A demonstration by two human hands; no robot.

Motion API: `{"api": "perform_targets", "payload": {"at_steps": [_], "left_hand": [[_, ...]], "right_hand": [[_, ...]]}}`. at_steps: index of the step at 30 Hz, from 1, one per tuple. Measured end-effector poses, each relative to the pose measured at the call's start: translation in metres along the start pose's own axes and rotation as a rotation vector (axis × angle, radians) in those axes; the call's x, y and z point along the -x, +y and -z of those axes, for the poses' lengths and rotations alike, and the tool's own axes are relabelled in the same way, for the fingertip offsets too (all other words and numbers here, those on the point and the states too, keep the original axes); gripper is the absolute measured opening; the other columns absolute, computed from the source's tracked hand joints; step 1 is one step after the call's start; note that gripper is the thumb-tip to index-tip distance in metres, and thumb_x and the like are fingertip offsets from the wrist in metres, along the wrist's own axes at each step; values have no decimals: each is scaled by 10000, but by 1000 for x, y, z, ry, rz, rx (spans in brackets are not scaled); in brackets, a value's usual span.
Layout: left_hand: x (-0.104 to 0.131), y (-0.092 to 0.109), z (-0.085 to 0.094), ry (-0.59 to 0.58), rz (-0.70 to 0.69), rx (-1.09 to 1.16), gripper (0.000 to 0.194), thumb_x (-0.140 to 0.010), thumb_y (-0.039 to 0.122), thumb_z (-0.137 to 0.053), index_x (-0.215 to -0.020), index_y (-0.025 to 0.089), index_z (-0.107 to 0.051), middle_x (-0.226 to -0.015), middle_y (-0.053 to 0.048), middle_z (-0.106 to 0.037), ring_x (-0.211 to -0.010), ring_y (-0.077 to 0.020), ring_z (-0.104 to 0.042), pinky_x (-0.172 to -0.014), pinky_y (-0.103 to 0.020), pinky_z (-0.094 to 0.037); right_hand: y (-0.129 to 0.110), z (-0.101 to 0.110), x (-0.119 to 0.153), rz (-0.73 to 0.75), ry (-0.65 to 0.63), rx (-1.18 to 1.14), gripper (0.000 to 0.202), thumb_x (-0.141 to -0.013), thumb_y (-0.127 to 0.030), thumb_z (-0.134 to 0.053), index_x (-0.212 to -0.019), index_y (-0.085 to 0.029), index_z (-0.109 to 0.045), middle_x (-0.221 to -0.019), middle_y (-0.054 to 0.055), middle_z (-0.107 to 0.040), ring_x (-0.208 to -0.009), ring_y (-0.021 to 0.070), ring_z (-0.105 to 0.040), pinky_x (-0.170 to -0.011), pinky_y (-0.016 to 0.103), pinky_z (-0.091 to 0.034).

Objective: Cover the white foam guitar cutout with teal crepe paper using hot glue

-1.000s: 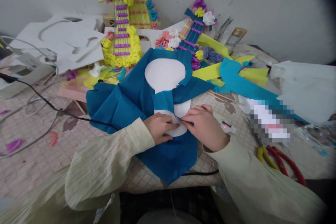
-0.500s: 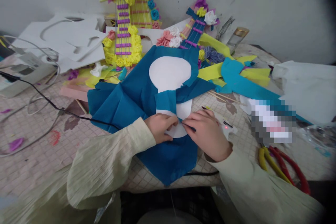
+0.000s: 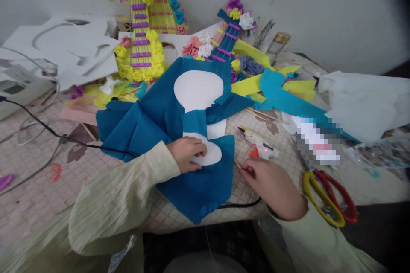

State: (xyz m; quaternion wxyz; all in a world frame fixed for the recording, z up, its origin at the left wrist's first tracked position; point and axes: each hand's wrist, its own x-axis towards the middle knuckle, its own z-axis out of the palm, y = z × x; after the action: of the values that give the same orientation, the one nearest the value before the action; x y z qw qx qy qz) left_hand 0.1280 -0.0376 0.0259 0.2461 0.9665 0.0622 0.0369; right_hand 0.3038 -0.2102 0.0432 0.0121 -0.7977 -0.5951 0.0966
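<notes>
A white guitar-shaped card cutout (image 3: 198,87) lies on a large sheet of teal crepe paper (image 3: 160,121), a strip of which folds over its narrow middle. My left hand (image 3: 186,155) rests on the cutout's near end, fingers curled, pressing it against the paper. Off the paper's right edge, my right hand (image 3: 269,181) is low over the table, thumb and forefinger pinched on a short tan stick (image 3: 238,164); most of the stick is hidden. Just beyond that hand lies a white glue gun (image 3: 264,149) with an orange part and a lit red light.
Scissors with yellow and red handles (image 3: 329,196) lie at the right. Decorated paper guitars (image 3: 141,38) lean at the back wall. White card scraps (image 3: 73,47) and a black cable (image 3: 48,123) are at the left; a glass bottle (image 3: 278,45) stands behind.
My right hand has left the cutout and moved right onto the table, where it pinches the stick. The teal paper's right flap now lies spread out. My left hand stays on the cutout.
</notes>
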Motion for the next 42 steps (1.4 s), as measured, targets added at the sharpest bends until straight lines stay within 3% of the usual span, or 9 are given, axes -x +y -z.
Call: {"api": "perform_targets", "payload": {"at_steps": [3,6,11,15,20,25,34,39,42], "left_hand": [[1,-2,1,-14,-26,-26,267,-669,207,-638,-915,142,-558,-725,-8,-570,-693,-154,-533,-663,-273,-413],[3,-3,0,-46,-67,-57,312,-731,206,-574,-1038,153,-570,-664,0,-590,-667,-155,-535,-674,-279,-414],[10,2,-3,-68,-149,-272,255,-785,195,-486,-1012,152,-594,-689,-41,-628,-673,-176,-530,-693,-319,-416],[23,6,-2,-20,-232,-451,221,-826,163,-416,-932,139,-608,-670,-50,-628,-670,-179,-529,-657,-330,-411],[53,14,0,115,-417,-482,215,-862,150,-387,-917,127,-594,-620,-36,-593,-641,-167,-519,-640,-328,-436],[75,23,-4,236,-408,-435,192,-870,140,-413,-1025,139,-526,-646,-23,-599,-668,-165,-538,-670,-348,-467],[52,14,-14,312,-560,-489,193,-819,143,-500,-996,88,-553,-634,-28,-604,-637,-160,-563,-608,-313,-479],[45,12,-12,333,-485,-461,194,-801,181,-519,-983,138,-572,-676,-17,-623,-668,-153,-569,-635,-312,-472],[47,14,-11,284,-369,-361,200,-797,182,-511,-986,175,-578,-947,-50,-663,-893,-189,-578,-776,-351,-462]], "right_hand": [[-4,-2,2,-36,34,35,149,-772,-201,-440,-654,-192,-531,-691,30,-610,-642,179,-573,-519,275,-325],[-1,8,8,-57,160,-23,100,-761,-240,-435,-693,-197,-493,-686,25,-600,-647,181,-573,-552,279,-350],[10,17,19,-127,195,-203,176,-786,-337,-381,-717,-218,-490,-558,-8,-597,-459,156,-543,-454,266,-315],[9,4,27,-112,223,-325,197,-796,-352,-399,-749,-215,-532,-581,-8,-627,-482,149,-583,-465,253,-373],[-6,-27,41,-6,350,-392,205,-845,-272,-421,-933,-173,-577,-722,17,-678,-586,136,-631,-531,228,-452],[-22,-40,45,136,378,-435,216,-850,-182,-445,-1008,-160,-591,-896,50,-680,-750,132,-642,-648,213,-476],[-28,-41,28,150,366,-446,188,-840,-167,-445,-935,-154,-607,-803,41,-664,-679,142,-605,-623,254,-455],[-27,-44,23,137,405,-431,186,-837,-182,-454,-930,-153,-612,-812,47,-646,-723,161,-595,-649,276,-456],[-26,-45,24,104,436,-400,184,-843,-192,-464,-923,-145,-622,-823,53,-641,-728,160,-595,-646,271,-456]]}}
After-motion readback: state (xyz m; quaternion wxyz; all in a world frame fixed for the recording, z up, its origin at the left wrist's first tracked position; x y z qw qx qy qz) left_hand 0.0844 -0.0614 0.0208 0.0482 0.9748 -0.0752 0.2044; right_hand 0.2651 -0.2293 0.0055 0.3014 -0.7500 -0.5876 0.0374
